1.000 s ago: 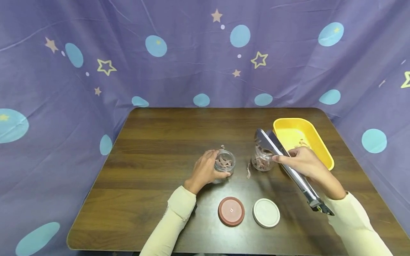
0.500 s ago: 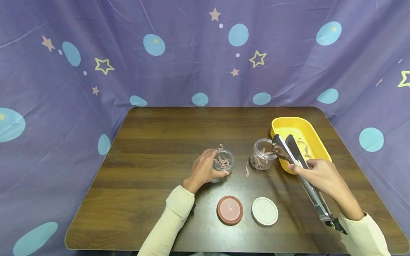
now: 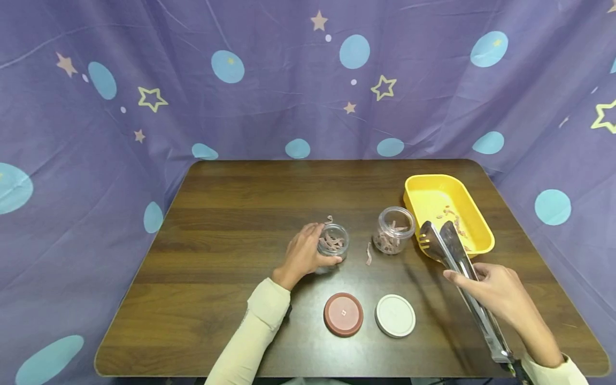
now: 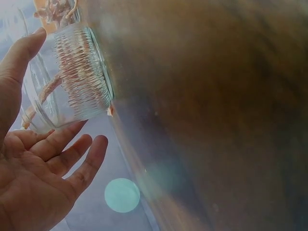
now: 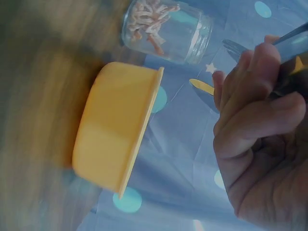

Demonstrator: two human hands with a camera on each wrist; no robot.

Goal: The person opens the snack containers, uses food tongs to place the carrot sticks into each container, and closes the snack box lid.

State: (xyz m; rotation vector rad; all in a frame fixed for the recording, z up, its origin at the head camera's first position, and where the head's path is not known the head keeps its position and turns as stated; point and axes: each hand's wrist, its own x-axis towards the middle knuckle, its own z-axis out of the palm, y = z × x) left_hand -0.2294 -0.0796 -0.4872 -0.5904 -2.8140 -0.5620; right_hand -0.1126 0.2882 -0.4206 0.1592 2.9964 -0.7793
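My left hand [image 3: 304,252] holds a small clear jar [image 3: 333,240] upright on the table, thumb on the near side and fingers on the far side. Brownish-pink strips lie inside it; the left wrist view shows the jar's ribbed wall [image 4: 82,72]. In my right hand [image 3: 502,294] I grip metal tongs [image 3: 487,329], their arms apart and their tips over the near left part of a yellow tray [image 3: 428,195]. Nothing shows between the tips. Several strips lie in the tray. A second clear jar [image 3: 392,238], holding more strips, stands left of the tray.
A red-brown lid [image 3: 344,314] and a whitish lid [image 3: 395,316] lie near the table's front edge. One loose strip [image 3: 369,253] lies between the jars, another [image 3: 329,219] behind the left jar. A purple patterned curtain [image 3: 269,107] hangs behind the table [image 3: 231,198].
My right hand has drawn the tongs away from the right jar, rightward and toward me, to over the tray. Strips at the tongs' tip half a second ago are gone. My left hand stays on its jar.
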